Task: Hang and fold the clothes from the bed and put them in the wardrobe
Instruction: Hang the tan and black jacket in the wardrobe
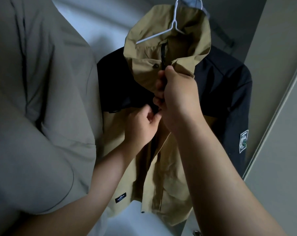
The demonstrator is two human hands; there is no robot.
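A tan and navy hooded jacket (pixel 163 164) hangs on a white hanger (pixel 175 26) inside the wardrobe, its hood standing up around the hanger's neck. My right hand (pixel 176 92) grips the jacket's front at the black zip just below the collar. My left hand (pixel 142 126) pinches the front edge a little lower, at chest height, fingers curled toward the zip. The navy sleeve (pixel 233 103) with a white and green patch hangs to the right.
A grey garment (pixel 35 103) hangs close on the left, touching the jacket's shoulder. The pale wardrobe wall and door frame (pixel 277 99) stand on the right. A white surface (pixel 137 220) lies below the jacket's hem.
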